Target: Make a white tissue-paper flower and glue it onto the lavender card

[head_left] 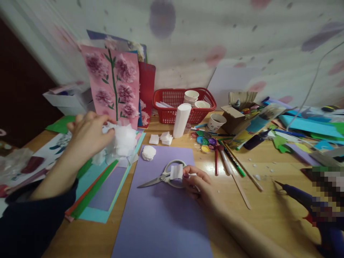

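Note:
My left hand (91,134) reaches over a pile of white tissue pieces (125,139), its thumb and fingers apart at the pile's left edge. My right hand (197,182) pinches a small folded white paper square (176,172) above the handles of the scissors (158,179). These scissors lie on a purple sheet (163,222), blades pointing left. A round white paper puff (148,153) rests near the sheet's top left corner. Small stacks of white squares (166,138) sit just behind the sheet, beside an upright white roll (182,121).
Behind stands a red basket (166,115) with paper cups; a pink flower picture (94,82) leans at left. Paint pots (205,148), brushes and pens lie right of the purple sheet. A glue gun (298,195) is at far right. Colored paper strips (94,190) lie left.

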A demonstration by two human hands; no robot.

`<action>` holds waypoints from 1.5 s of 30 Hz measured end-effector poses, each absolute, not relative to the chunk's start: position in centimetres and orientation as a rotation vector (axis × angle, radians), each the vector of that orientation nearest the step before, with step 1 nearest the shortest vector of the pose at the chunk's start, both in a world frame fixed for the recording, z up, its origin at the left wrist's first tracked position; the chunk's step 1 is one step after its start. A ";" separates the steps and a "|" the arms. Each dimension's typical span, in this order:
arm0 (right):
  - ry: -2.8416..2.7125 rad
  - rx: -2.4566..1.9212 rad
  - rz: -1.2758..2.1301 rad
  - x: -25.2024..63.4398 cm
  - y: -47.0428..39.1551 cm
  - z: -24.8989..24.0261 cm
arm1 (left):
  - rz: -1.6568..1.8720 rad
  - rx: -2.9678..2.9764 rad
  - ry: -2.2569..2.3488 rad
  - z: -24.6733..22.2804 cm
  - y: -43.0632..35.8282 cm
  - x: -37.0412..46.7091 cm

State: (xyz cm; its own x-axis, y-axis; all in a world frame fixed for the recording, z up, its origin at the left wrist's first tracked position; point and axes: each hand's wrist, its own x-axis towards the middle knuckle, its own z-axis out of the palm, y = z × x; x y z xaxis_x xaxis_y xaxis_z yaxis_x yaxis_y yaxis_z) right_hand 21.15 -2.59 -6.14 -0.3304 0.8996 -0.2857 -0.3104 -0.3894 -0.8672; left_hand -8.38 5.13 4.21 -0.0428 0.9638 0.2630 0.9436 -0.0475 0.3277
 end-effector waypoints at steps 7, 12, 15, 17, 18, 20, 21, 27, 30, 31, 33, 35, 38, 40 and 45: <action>-0.963 -1.016 1.790 21.1 -2.5 -6.0 | 0.311 1.618 1.327 0.5 1.4 0.3; -0.870 -1.005 1.724 21.0 -2.5 -5.9 | 0.460 1.810 1.333 -0.9 1.7 0.6; -0.819 -1.049 1.687 20.8 -2.5 -5.7 | 0.460 1.937 1.403 -2.4 1.9 0.5; -0.813 -1.039 1.680 20.6 -2.4 -5.5 | 0.462 2.046 1.367 -3.8 1.6 1.1; -0.816 -1.022 1.682 20.6 -2.4 -5.4 | 0.486 2.085 1.342 -4.4 1.4 1.5; -0.812 -1.007 1.686 20.5 -2.4 -5.4 | 0.543 2.103 1.311 -5.1 1.1 2.1; -0.805 -1.014 1.691 20.5 -2.3 -5.4 | 0.566 2.080 1.310 -5.3 1.1 2.3; -0.909 -1.115 1.650 20.6 -2.3 -6.0 | 0.727 1.595 1.206 -4.5 1.6 2.1; -1.091 -1.138 1.625 20.8 -2.5 -5.9 | 0.912 1.417 1.044 -4.0 1.2 2.3; -1.159 -1.143 1.591 20.8 -2.7 -5.7 | 0.967 1.404 1.011 -3.9 1.0 2.4; -1.270 -1.132 1.506 20.8 -3.0 -5.1 | 1.033 1.406 0.954 -3.5 0.5 2.6; -1.334 -1.097 1.440 20.8 -3.4 -4.5 | 1.038 1.415 0.906 -3.2 0.0 2.6; -1.420 -1.035 1.363 20.7 -4.0 -4.0 | 0.981 1.442 0.858 -3.0 -0.5 2.4; -1.491 -0.997 1.309 20.7 -4.2 -4.0 | 0.944 1.499 0.839 -3.0 -0.6 2.3; -1.588 -0.972 1.237 21.0 -4.4 -4.4 | 0.944 1.689 0.777 -2.8 -0.6 2.2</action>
